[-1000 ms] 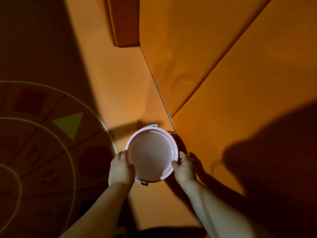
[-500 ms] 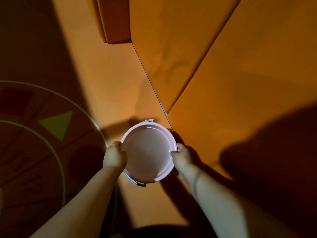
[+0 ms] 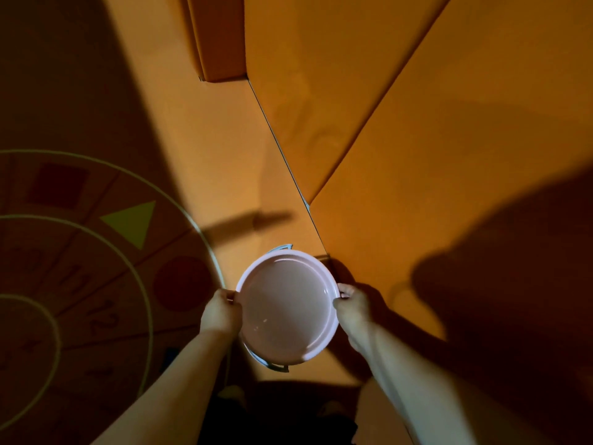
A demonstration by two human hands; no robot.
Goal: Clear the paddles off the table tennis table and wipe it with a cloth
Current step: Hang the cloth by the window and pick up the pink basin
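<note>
I look straight down at a round pink basin point(image 3: 287, 308) with pale blue handle tabs at its far and near edges. My left hand point(image 3: 221, 311) grips its left rim and my right hand point(image 3: 353, 305) grips its right rim, holding it above the orange floor. The inside of the basin looks smooth and pale; whether it holds water I cannot tell. No paddle, cloth or table tennis table is in view.
Orange padded panels point(image 3: 417, 155) rise on the right, with a dark seam running down to the basin. A floor mat point(image 3: 80, 284) with rings, a green triangle point(image 3: 130, 221), red shapes and numbers lies at the left. Deep shadow covers the right side and bottom.
The basin and both hands keep the same grip while I move; the mat and the wall seam shift slightly in the view.
</note>
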